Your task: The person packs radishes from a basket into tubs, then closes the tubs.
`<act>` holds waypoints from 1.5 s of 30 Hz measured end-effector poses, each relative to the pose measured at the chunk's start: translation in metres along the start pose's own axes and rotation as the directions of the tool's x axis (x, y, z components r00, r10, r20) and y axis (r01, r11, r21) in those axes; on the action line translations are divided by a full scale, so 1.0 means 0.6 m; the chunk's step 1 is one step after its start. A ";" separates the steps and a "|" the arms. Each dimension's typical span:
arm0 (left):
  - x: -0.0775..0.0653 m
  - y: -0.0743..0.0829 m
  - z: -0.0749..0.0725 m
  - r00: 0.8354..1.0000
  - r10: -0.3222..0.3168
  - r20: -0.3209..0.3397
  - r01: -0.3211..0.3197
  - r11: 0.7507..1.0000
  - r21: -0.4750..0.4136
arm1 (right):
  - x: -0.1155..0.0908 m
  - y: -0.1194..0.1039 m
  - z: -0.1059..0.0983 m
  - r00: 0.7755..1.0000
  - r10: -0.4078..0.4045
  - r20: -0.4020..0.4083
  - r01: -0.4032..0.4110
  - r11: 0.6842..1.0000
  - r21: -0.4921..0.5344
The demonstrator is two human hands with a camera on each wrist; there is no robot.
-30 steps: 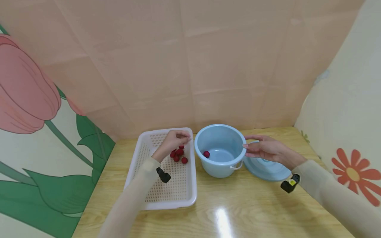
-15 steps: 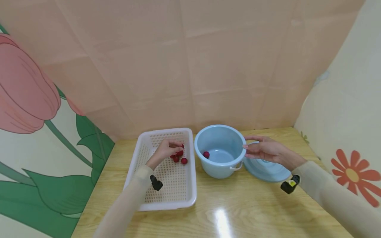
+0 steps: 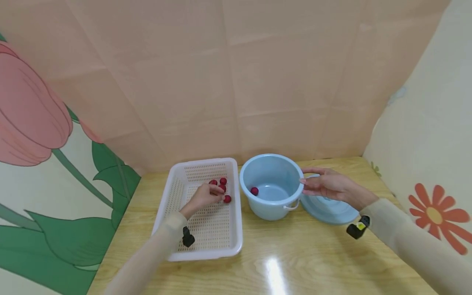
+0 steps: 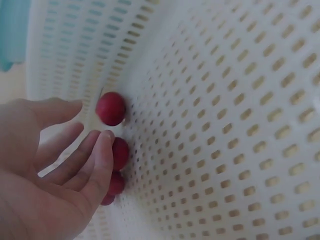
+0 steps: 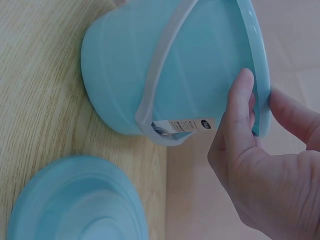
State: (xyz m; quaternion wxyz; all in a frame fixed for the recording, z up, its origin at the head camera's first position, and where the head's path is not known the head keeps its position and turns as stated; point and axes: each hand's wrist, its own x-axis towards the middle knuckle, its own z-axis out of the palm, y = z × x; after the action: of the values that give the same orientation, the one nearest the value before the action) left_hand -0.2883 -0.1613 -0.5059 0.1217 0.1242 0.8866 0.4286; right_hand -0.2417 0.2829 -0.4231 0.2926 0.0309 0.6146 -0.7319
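My left hand (image 3: 202,198) hovers low inside the white perforated basket (image 3: 237,229), fingers loosely bent and nothing between them. Its fingertips are right by a small round red fruit (image 4: 111,108), which shows a thin stem in the left wrist view. Several more red fruits (image 3: 223,180) lie close by, partly hidden behind the fingers. Right of the basket stands a light blue bucket (image 3: 271,211), with one red fruit (image 3: 254,191) at its bottom. My right hand (image 3: 333,186) pinches the bucket's rim between thumb and fingers, the thumb on the outside in the right wrist view.
A blue lid (image 3: 328,211) lies on the wooden table (image 3: 302,254), right of the bucket and beneath my right hand. The bucket's pale handle (image 5: 155,70) hangs down its side. A pinkish covering (image 3: 236,82) rises behind the table, with painted walls at either side.
My left hand has moved from near the basket's right rim, back toward me and slightly left, down beside the fruits. My right hand stays on the bucket's rim.
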 end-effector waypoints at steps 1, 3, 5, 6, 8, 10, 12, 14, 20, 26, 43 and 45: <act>-0.002 -0.001 0.002 1.000 0.002 -0.002 -0.002 1.000 0.012 | 0.000 0.000 0.000 1.000 0.000 -0.001 0.000 1.000 -0.003; -0.003 -0.001 0.006 1.000 0.009 -0.009 -0.009 1.000 0.028 | -0.001 0.000 0.001 1.000 0.001 -0.001 -0.001 1.000 -0.004; -0.005 0.001 0.009 1.000 0.015 -0.015 -0.015 0.999 0.038 | -0.001 0.000 0.001 1.000 -0.002 0.003 0.002 1.000 0.000; -0.005 0.002 0.011 1.000 0.018 -0.016 -0.018 0.999 0.043 | -0.002 0.000 0.001 1.000 -0.004 0.005 0.004 1.000 0.004; -0.004 0.004 0.015 0.999 0.027 -0.018 -0.026 0.998 0.058 | -0.002 0.000 0.001 1.000 -0.006 0.007 0.006 1.000 0.014; -0.004 0.005 0.019 0.999 0.031 -0.016 -0.030 0.997 0.071 | -0.002 0.000 0.001 1.000 -0.006 0.009 0.006 1.000 0.024; -0.003 0.004 0.023 0.999 0.039 -0.017 -0.037 0.996 0.086 | -0.003 -0.001 0.002 1.000 -0.001 0.006 0.001 1.000 0.030; -0.002 0.005 0.026 0.999 0.045 -0.016 -0.043 0.994 0.103 | -0.003 -0.001 0.002 1.000 0.004 0.006 -0.004 0.999 0.032; 0.005 0.006 0.036 0.996 0.093 0.002 -0.091 0.975 0.203 | -0.003 -0.002 0.003 1.000 0.004 0.004 -0.004 1.000 0.028; 0.005 0.012 0.041 0.991 0.128 0.031 -0.132 0.950 0.282 | -0.004 -0.003 0.005 1.000 0.007 -0.002 -0.007 1.000 0.007; 0.012 0.017 0.045 0.985 0.164 0.046 -0.169 0.908 0.384 | -0.001 -0.002 0.001 1.000 -0.006 0.008 0.006 1.000 0.015; 0.010 0.014 0.043 0.984 0.169 0.056 -0.177 0.912 0.369 | -0.001 -0.002 0.001 1.000 -0.005 0.012 0.005 1.000 0.016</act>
State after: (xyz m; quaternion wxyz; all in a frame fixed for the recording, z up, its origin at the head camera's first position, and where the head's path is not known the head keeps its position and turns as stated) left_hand -0.2847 -0.1354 -0.5152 0.0676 0.2279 0.9358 0.2602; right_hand -0.2412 0.2826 -0.4217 0.2943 0.0271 0.6070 -0.7377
